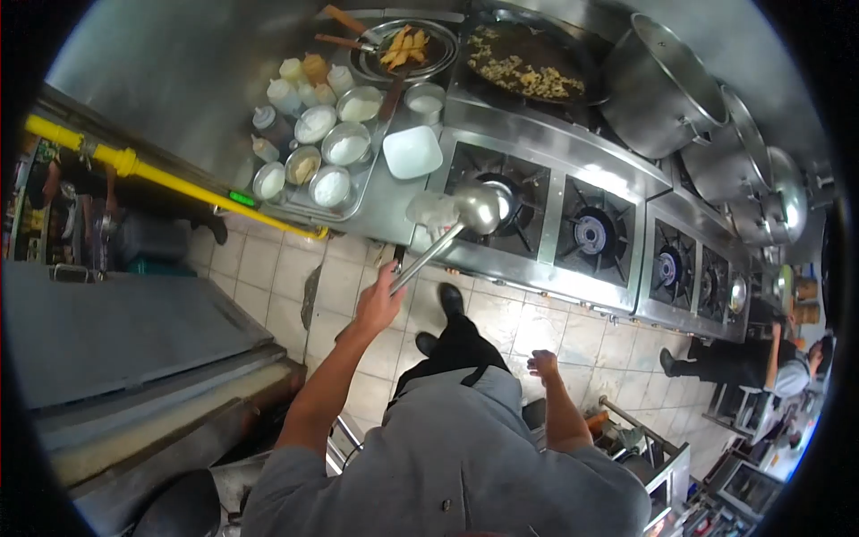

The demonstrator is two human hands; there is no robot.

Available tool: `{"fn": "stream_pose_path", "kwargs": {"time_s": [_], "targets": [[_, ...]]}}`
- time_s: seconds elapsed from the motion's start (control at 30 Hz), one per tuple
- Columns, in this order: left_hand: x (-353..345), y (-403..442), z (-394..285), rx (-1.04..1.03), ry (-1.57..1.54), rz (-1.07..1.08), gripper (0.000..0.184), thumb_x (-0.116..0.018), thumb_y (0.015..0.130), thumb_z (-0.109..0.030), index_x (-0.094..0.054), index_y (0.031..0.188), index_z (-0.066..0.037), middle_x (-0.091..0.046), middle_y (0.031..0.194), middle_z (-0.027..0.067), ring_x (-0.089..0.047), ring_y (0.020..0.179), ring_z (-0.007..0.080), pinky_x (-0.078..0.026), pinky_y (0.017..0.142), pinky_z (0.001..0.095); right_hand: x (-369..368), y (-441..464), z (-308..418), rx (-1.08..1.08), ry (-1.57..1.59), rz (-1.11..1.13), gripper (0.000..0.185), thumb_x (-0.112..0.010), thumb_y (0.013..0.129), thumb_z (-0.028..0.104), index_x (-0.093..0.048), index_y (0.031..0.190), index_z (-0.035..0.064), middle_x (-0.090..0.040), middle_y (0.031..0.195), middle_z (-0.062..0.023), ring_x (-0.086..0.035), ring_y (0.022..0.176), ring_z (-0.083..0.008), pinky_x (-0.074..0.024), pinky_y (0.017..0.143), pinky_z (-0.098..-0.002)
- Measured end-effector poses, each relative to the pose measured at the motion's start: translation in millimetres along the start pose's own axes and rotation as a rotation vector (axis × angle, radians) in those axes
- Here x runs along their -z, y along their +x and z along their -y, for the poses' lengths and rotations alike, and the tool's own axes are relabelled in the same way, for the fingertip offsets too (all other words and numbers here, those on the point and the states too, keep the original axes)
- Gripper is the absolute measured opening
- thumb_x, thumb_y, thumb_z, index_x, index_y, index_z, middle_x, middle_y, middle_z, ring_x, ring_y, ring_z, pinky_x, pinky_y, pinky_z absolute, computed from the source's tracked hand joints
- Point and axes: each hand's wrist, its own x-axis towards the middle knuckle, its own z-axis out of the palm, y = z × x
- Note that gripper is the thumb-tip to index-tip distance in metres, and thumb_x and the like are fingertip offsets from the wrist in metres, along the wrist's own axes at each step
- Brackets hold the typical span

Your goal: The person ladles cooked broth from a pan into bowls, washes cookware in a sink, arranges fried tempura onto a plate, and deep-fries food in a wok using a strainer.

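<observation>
A long stainless-steel stove (555, 148) with square black burners runs across the front, and at its left joins a shiny steel worktop (380, 208). At the far right a person in a grey top and black trousers (787, 371) is standing, well apart. Tall silver-coloured metal pots (658, 98) stand behind the burners, and to their left is a wide black round pan (537, 38) with chopped pale-brown food. On the worktop, a rectangular metal tray (344, 215) carries round metal bowls (346, 143) of pale contents; plastic squeeze bottles (284, 95) are crowded behind them. A white square bowl (412, 152) is just beside the bowls, near the ladle's side.

The long-handled metal ladle (477, 211) is in the left hand (378, 307), whose fingers are closed around the handle's lower end. The ladle's round head is ahead and to the right of this hand, over the leftmost burner; I cannot tell if it touches. The right hand (542, 365) is loosely open, fingers partly bent, well apart from the ladle.

The light tiled floor (528, 322) gives open room between the body and the stove. The handle crosses the front edge of the worktop.
</observation>
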Motion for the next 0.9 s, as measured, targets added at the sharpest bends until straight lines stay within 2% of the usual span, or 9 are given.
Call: {"fn": "stream_pose_path", "kwargs": {"time_s": [0.27, 0.47, 0.57, 0.63, 0.67, 0.73, 0.8, 0.87, 0.9], "targets": [[-35, 187, -44, -0.174, 0.088, 0.109, 0.061, -0.065, 0.092, -0.025, -0.035, 0.143, -0.011, -0.069, 0.098, 0.0253, -0.065, 0.09, 0.0472, -0.051, 0.078, 0.0549, -46, -2, 23, -0.119, 0.225, -0.058, 0.042, -0.044, 0.091, 0.015, -0.058, 0.129, 0.0028, -0.069, 0.087, -0.0122, -0.065, 0.07, -0.0201, -0.0557, 0.063, -0.0383], [-36, 251, -44, -0.168, 0.128, 0.271, 0.061, -0.066, 0.091, -0.023, -0.035, 0.141, -0.005, -0.067, 0.098, 0.0275, -0.065, 0.089, 0.0466, -0.05, 0.078, 0.0549, -97, -16, 92, -0.054, 0.231, 0.046, 0.032, -0.058, 0.094, 0.024, -0.06, 0.118, 0.0014, -0.068, 0.083, -0.0103, -0.064, 0.067, -0.018, -0.0545, 0.058, -0.0332], [-52, 267, -12, -0.4, 0.195, 0.135, 0.055, -0.067, 0.087, -0.017, -0.044, 0.134, 0.0, -0.065, 0.103, 0.0228, -0.061, 0.1, 0.0417, -0.047, 0.087, 0.05, -91, -25, 96, -0.034, 0.194, 0.057, 0.034, -0.058, 0.095, 0.026, -0.06, 0.119, 0.0014, -0.069, 0.086, -0.0112, -0.066, 0.068, -0.0186, -0.0547, 0.058, -0.0322], [-44, 266, -6, -0.479, 0.179, 0.034, 0.053, -0.068, 0.086, -0.015, -0.046, 0.133, 0.0, -0.065, 0.1, 0.0213, -0.061, 0.1, 0.0406, -0.047, 0.086, 0.0498, -61, -21, 72, -0.116, -0.015, 0.037, 0.04, -0.062, 0.093, 0.028, -0.06, 0.123, 0.0007, -0.071, 0.093, -0.0141, -0.068, 0.078, -0.0207, -0.0556, 0.065, -0.0335], [-38, 264, -5, -0.567, 0.167, -0.062, 0.052, -0.068, 0.085, -0.013, -0.047, 0.131, 0.0, -0.065, 0.097, 0.0199, -0.061, 0.1, 0.0395, -0.047, 0.086, 0.0497, -34, 1, 21, 0.044, -0.557, 0.052, 0.043, -0.064, 0.092, 0.029, -0.061, 0.123, -0.0001, -0.071, 0.099, -0.0153, -0.068, 0.085, -0.0213, -0.0555, 0.07, -0.0351], [-15, 253, -8, -0.596, 0.135, -0.143, 0.051, -0.07, 0.084, -0.01, -0.049, 0.129, 0.0, -0.065, 0.095, 0.0163, -0.063, 0.094, 0.0357, -0.048, 0.083, 0.0469, -27, -2, -10, 0.049, -0.833, -0.016, 0.046, -0.067, 0.089, 0.034, -0.065, 0.121, 0.0008, -0.071, 0.108, -0.0154, -0.068, 0.097, -0.0222, -0.0546, 0.078, -0.0395], [10, 243, 2, -0.423, -0.172, -0.151, 0.05, -0.071, 0.084, -0.008, -0.05, 0.128, -0.001, -0.065, 0.092, 0.0132, -0.065, 0.088, 0.0313, -0.049, 0.081, 0.0435, -39, -30, -8, -0.119, -0.562, -0.1, 0.046, -0.068, 0.089, 0.037, -0.067, 0.119, 0.0024, -0.071, 0.111, -0.0142, -0.067, 0.103, -0.0225, -0.0539, 0.082, -0.0423], [22, 247, 34, -0.189, -0.363, -0.165, 0.046, -0.072, 0.087, -0.012, -0.051, 0.127, -0.002, -0.066, 0.092, 0.0108, -0.065, 0.084, 0.0233, -0.051, 0.076, 0.0383, -39, -44, -2, -0.075, -0.586, 0.024, 0.029, -0.066, 0.086, 0.018, -0.07, 0.106, -0.0021, -0.071, 0.105, -0.0165, -0.065, 0.096, -0.0251, -0.0512, 0.09, -0.0416], [43, 252, 35, -0.028, -0.368, -0.137, 0.046, -0.072, 0.09, -0.015, -0.049, 0.128, -0.002, -0.066, 0.094, 0.0108, -0.065, 0.088, 0.0199, -0.052, 0.076, 0.0353, -35, -29, -23, 0.342, -1.116, 0.066, 0.024, -0.057, 0.091, 0.015, -0.071, 0.105, 0.0013, -0.071, 0.098, -0.0158, -0.066, 0.094, -0.0285, -0.0527, 0.084, -0.0428]]}}
